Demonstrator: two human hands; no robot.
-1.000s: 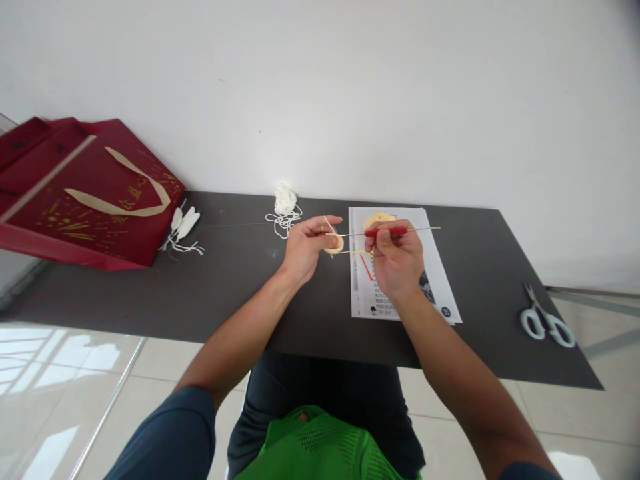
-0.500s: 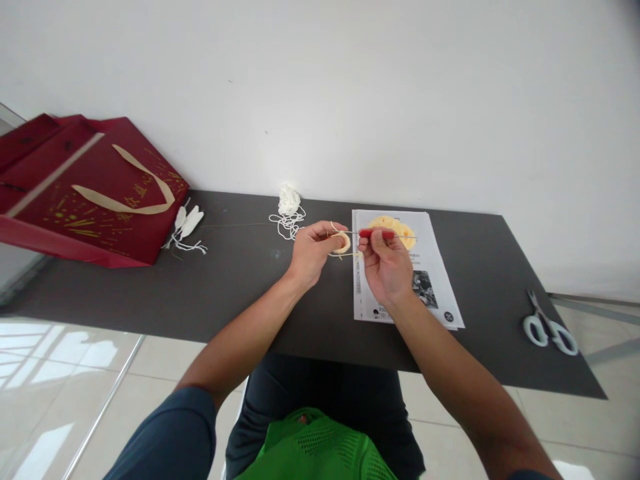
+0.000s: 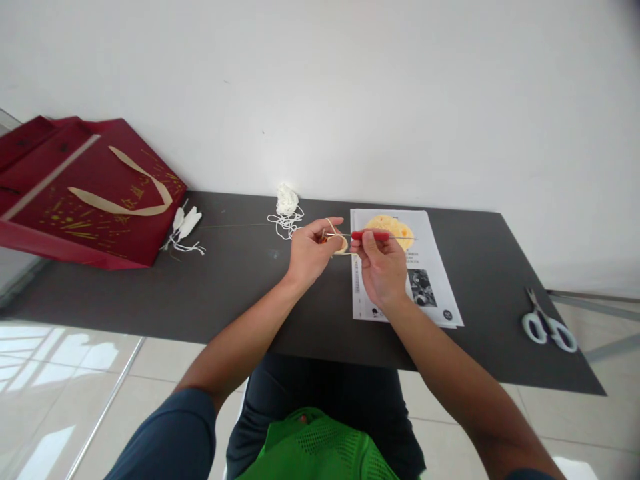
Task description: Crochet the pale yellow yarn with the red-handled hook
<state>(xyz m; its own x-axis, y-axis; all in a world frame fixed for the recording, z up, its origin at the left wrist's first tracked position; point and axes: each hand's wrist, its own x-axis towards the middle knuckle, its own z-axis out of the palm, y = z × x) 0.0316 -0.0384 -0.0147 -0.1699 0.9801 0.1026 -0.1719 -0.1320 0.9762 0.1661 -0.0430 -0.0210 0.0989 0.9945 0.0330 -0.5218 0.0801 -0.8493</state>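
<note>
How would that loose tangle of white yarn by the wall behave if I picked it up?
The white yarn tangle would probably be floppy and very light: it lies as a slack heap with loops trailing over the dark table. Those trailing strands would likely drag or snag rather than lift cleanly. It seems unlikely to roll, since it sits slumped and flat.

printed sheet (image 3: 425,280) text too small to read, gold marks on red bag (image 3: 100,193) illegible

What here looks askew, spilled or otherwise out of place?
Little stands out. The red bag lies tipped on its side at the table's left end, and white yarn trails in loose loops by the wall. The scissors sit near the right edge.
</note>
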